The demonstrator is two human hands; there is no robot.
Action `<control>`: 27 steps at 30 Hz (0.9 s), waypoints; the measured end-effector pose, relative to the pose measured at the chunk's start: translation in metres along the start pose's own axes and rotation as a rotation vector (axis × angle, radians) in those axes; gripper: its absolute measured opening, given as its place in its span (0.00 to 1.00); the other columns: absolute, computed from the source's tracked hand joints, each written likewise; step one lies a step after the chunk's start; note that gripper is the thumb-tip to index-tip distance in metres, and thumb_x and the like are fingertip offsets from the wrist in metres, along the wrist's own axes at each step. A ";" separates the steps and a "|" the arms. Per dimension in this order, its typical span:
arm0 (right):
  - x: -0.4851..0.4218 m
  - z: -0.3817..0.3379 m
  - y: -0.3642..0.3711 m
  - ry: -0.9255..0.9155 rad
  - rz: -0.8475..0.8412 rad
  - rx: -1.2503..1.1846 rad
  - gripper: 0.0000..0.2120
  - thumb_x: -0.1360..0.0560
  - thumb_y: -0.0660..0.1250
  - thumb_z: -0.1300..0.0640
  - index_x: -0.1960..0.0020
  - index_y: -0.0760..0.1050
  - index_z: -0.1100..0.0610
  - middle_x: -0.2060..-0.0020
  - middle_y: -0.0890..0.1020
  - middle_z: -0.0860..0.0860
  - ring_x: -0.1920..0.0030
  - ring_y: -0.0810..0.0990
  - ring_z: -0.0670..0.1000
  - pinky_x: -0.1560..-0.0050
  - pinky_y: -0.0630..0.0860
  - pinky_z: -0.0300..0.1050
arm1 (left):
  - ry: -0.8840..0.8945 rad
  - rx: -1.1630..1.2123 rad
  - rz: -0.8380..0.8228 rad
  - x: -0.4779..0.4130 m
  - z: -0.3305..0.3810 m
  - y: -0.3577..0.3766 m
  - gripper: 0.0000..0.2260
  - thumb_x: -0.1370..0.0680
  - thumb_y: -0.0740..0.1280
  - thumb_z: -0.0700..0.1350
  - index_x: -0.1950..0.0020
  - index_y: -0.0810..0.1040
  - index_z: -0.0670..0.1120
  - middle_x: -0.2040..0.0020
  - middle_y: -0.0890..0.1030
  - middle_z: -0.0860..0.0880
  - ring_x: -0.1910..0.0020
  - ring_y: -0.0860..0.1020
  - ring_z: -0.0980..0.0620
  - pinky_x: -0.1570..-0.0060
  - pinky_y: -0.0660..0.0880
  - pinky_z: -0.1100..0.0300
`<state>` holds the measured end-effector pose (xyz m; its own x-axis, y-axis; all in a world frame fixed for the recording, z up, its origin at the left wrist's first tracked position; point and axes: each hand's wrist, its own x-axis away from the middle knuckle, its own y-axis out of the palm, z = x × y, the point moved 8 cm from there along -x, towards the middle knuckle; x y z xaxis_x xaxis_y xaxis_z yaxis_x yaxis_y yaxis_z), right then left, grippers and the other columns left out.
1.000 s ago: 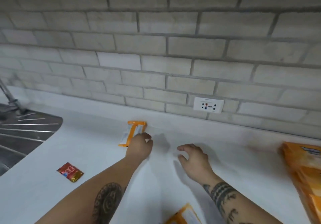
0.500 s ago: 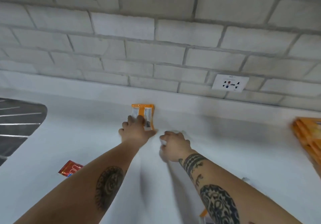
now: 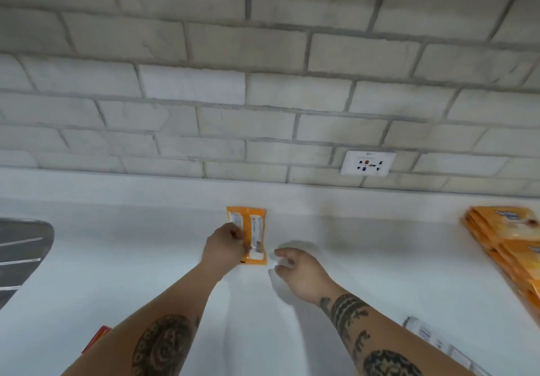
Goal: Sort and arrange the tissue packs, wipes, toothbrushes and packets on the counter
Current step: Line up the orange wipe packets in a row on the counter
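An orange tissue pack [image 3: 257, 229] with white labels lies flat on the white counter [image 3: 380, 259], close to the back wall. My left hand [image 3: 223, 248] sits on its left edge, fingers curled down onto the wrapper and pinching it. My right hand [image 3: 301, 272] is just right of the pack, loosely curled over the counter and holding nothing. A stack of orange packs [image 3: 508, 247] lies at the right edge. A small red packet [image 3: 96, 342] peeks out from behind my left forearm. A white packet [image 3: 435, 340] lies at the lower right.
A steel sink drainboard [image 3: 20, 253] takes up the left edge of the counter. A white wall socket [image 3: 368, 163] sits in the grey brick wall just above the counter's back ledge.
The orange pack has turned from tilted to square with the wall under my left hand. My right hand came in beside it, then drew slightly right. The view shifted right and down.
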<state>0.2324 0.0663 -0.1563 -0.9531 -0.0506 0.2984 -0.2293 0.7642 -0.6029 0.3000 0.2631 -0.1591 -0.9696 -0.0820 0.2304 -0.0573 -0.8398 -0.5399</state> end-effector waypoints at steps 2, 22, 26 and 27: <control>0.005 0.000 -0.014 0.013 0.065 -0.108 0.21 0.19 0.66 0.56 0.26 0.71 0.51 0.28 0.74 0.49 0.34 0.77 0.50 0.33 0.71 0.40 | -0.055 0.346 -0.136 0.010 0.001 0.011 0.13 0.34 0.75 0.38 0.56 0.75 0.48 0.57 0.79 0.48 0.62 0.79 0.47 0.63 0.75 0.57; 0.128 -0.008 -0.194 -0.115 0.505 -0.578 0.14 0.28 0.79 0.52 0.55 0.78 0.60 0.64 0.85 0.56 0.66 0.82 0.52 0.62 0.82 0.52 | -0.109 0.568 -0.919 0.126 0.164 0.095 0.38 0.23 0.49 0.74 0.38 0.83 0.48 0.39 0.84 0.43 0.43 0.82 0.43 0.42 0.77 0.48; 0.160 0.022 -0.219 0.009 0.687 -0.601 0.19 0.28 0.78 0.44 0.61 0.76 0.59 0.69 0.85 0.52 0.72 0.82 0.48 0.70 0.77 0.42 | 0.062 0.505 -0.908 0.148 0.206 0.121 0.31 0.23 0.58 0.69 0.33 0.80 0.47 0.38 0.84 0.43 0.37 0.81 0.41 0.32 0.74 0.41; 0.170 0.031 -0.226 0.016 0.719 -0.632 0.19 0.28 0.77 0.45 0.61 0.75 0.58 0.70 0.84 0.50 0.72 0.82 0.47 0.72 0.75 0.40 | 0.122 0.463 -0.870 0.153 0.216 0.130 0.27 0.23 0.65 0.63 0.34 0.79 0.45 0.40 0.84 0.42 0.39 0.82 0.40 0.34 0.75 0.38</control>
<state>0.1163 -0.1348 0.0081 -0.8201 0.5717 0.0256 0.5637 0.8146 -0.1365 0.1955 0.0250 -0.0192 -0.6530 0.6964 0.2979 -0.6874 -0.7100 0.1529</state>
